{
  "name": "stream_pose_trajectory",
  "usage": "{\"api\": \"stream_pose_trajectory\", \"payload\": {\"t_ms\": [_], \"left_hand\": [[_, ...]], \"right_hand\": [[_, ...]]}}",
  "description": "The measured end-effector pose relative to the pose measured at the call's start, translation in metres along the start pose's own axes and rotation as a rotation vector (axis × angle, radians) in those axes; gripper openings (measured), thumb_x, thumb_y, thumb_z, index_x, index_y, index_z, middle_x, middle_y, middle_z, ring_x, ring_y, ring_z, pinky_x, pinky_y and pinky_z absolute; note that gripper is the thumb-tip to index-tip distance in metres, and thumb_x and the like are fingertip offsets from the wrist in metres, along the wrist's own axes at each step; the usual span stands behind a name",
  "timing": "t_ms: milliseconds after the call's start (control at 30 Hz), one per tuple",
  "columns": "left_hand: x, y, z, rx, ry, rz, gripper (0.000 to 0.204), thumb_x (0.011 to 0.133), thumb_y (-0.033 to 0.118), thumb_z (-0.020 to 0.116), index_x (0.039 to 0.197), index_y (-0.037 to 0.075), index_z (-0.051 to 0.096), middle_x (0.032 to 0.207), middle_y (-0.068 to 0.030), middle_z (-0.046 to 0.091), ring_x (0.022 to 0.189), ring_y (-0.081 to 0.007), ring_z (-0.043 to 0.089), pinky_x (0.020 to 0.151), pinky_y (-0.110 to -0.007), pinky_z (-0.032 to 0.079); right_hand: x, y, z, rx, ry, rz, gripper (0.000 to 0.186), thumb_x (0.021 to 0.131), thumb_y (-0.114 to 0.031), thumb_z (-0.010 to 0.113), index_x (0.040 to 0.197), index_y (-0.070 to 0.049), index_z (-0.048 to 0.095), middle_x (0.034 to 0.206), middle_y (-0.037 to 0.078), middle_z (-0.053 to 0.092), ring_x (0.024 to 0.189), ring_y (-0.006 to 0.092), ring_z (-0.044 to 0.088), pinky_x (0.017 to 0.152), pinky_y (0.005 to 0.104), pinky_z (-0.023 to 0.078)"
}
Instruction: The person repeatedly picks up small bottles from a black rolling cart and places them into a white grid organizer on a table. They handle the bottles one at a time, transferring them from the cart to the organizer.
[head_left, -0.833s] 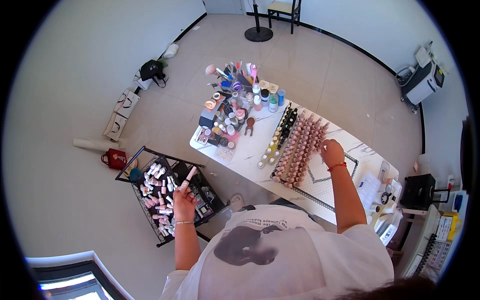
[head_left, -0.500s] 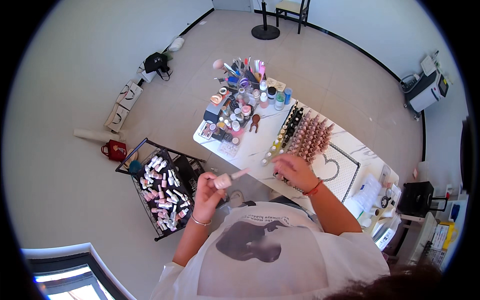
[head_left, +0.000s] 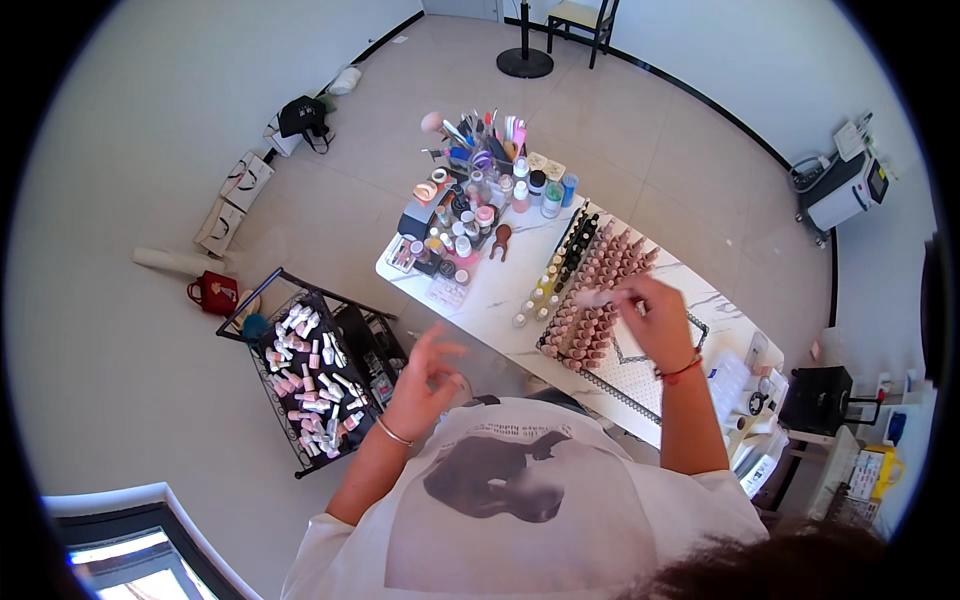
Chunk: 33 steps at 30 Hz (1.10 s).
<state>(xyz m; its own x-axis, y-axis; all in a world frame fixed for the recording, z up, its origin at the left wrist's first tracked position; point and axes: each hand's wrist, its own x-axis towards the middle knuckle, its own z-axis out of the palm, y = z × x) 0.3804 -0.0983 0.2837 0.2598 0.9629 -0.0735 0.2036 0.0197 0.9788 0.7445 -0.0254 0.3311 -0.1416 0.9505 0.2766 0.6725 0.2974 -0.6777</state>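
Observation:
My right hand (head_left: 652, 318) is over the table, fingers closed on one end of a pale pink nail polish bottle (head_left: 594, 298). It holds the bottle tilted sideways, just above the dense rows of pinkish-brown capped bottles (head_left: 578, 340). My left hand (head_left: 428, 378) hovers in front of the table's near edge, blurred by motion, with its fingers apart and nothing in them. To its left, a black wire cart (head_left: 272, 375) carries a heap of loose pink and white polish bottles (head_left: 318, 385).
Black- and white-capped bottles (head_left: 563, 258) line up left of the pinkish-brown rows. Jars, brushes and a brown clip (head_left: 501, 240) crowd the white marbled table's (head_left: 500, 300) far left part. A white patterned mat (head_left: 640, 385) lies nearer me, with clear plastic boxes (head_left: 728, 378) to its right.
The pale pink bottle has passed from my left hand to my right, which has moved right and up over the bottle rows. My left hand has opened.

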Motion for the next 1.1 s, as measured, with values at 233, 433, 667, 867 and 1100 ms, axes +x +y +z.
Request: {"api": "stream_pose_trajectory", "payload": {"t_ms": [233, 433, 667, 867, 1100], "left_hand": [[-0.015, -0.022, -0.029, 0.162, 0.170, -0.110, 0.069, 0.087, -0.004, 0.060, 0.149, 0.002, 0.031, 0.115, -0.0102, 0.064, 0.080, -0.0130, 0.064, 0.070, -0.025, 0.051], [-0.019, -0.031, -0.042, 0.164, 0.251, -0.117, 0.065, 0.088, -0.002, 0.061, 0.147, 0.002, 0.035, 0.113, -0.0094, 0.064, 0.076, -0.0115, 0.063, 0.070, -0.026, 0.051], [-0.034, -0.050, -0.053, 0.096, 0.304, -0.166, 0.065, 0.088, -0.001, 0.061, 0.147, 0.004, 0.034, 0.113, -0.0092, 0.063, 0.075, -0.0098, 0.062, 0.070, -0.025, 0.050], [-0.050, -0.068, -0.061, 0.059, 0.356, -0.231, 0.070, 0.088, -0.002, 0.061, 0.150, 0.004, 0.030, 0.113, -0.0097, 0.062, 0.075, -0.0100, 0.063, 0.069, -0.025, 0.051], [-0.060, -0.088, -0.078, 0.057, 0.381, -0.247, 0.069, 0.088, -0.002, 0.061, 0.149, 0.004, 0.031, 0.112, -0.0110, 0.064, 0.075, -0.0104, 0.064, 0.069, -0.025, 0.051]], "right_hand": [[-0.020, 0.107, -0.005, -0.417, -0.028, 0.257, 0.011, 0.079, -0.014, 0.067, 0.084, -0.005, 0.065, 0.078, 0.017, 0.068, 0.076, 0.0378, 0.066, 0.069, 0.0477, 0.053], [-0.041, 0.175, 0.031, -0.504, -0.089, 0.376, 0.013, 0.077, -0.016, 0.073, 0.081, -0.004, 0.069, 0.076, 0.014, 0.069, 0.073, 0.0330, 0.068, 0.069, 0.0416, 0.054], [-0.042, 0.195, 0.055, -0.519, -0.108, 0.393, 0.022, 0.074, -0.020, 0.081, 0.084, -0.003, 0.069, 0.078, 0.014, 0.071, 0.076, 0.0326, 0.069, 0.071, 0.0413, 0.055], [-0.035, 0.187, 0.061, -0.523, -0.114, 0.427, 0.023, 0.075, -0.021, 0.080, 0.086, -0.004, 0.070, 0.080, 0.014, 0.071, 0.078, 0.0328, 0.070, 0.072, 0.0418, 0.055], [-0.034, 0.192, 0.067, -0.550, -0.106, 0.456, 0.022, 0.074, -0.021, 0.080, 0.087, -0.006, 0.071, 0.081, 0.016, 0.071, 0.079, 0.0331, 0.070, 0.073, 0.0420, 0.055]]}}
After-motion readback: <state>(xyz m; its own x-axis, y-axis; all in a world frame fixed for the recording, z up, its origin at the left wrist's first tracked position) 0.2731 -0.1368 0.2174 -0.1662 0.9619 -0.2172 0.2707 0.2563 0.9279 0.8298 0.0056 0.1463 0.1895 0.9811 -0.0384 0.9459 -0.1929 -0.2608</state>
